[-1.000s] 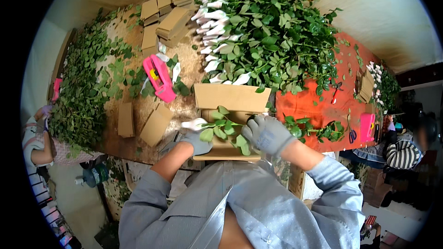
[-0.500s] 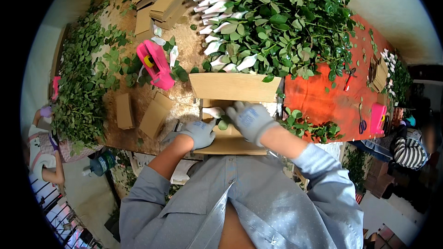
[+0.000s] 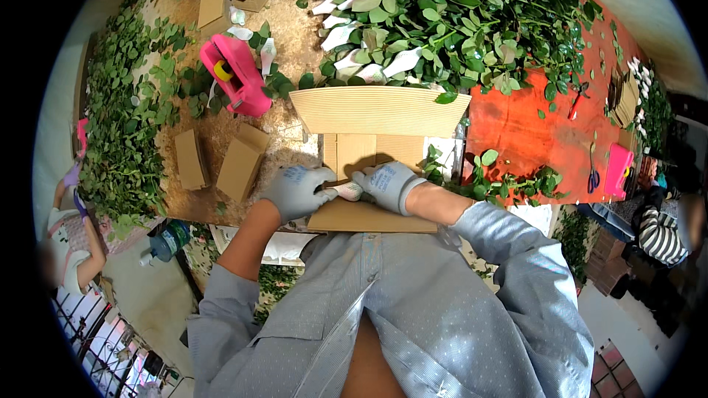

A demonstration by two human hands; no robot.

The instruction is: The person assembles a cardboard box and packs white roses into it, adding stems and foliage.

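Observation:
A flower bud in a white mesh sleeve [image 3: 348, 191] lies between my two grey-gloved hands. My left hand [image 3: 296, 190] pinches its narrow left end between thumb and fingers. The fingers of my right hand [image 3: 389, 184] are closed against its right side. Both hands are low over an unfolded cardboard wrap [image 3: 355, 149], close to my body. The wrap's ribbed far flap [image 3: 380, 112] stands up beyond my hands, and its smooth near flap [image 3: 372, 218] lies against my shirt. The flower's stem cannot be made out.
Many sleeved roses with leafy stems [image 3: 472, 29] are heaped behind the wrap. To the left are a pink tape dispenser [image 3: 237, 77], folded cardboard pieces [image 3: 243, 162] and loose leaves [image 3: 129, 118]. Scissors [image 3: 593, 169] lie right on red cloth [image 3: 509, 133]. Other people work at both sides.
My left hand has moved up and left, and my right hand has come down beside the sleeved bud. The bud now sits lower, nearer the near flap. The whole view has shifted slightly.

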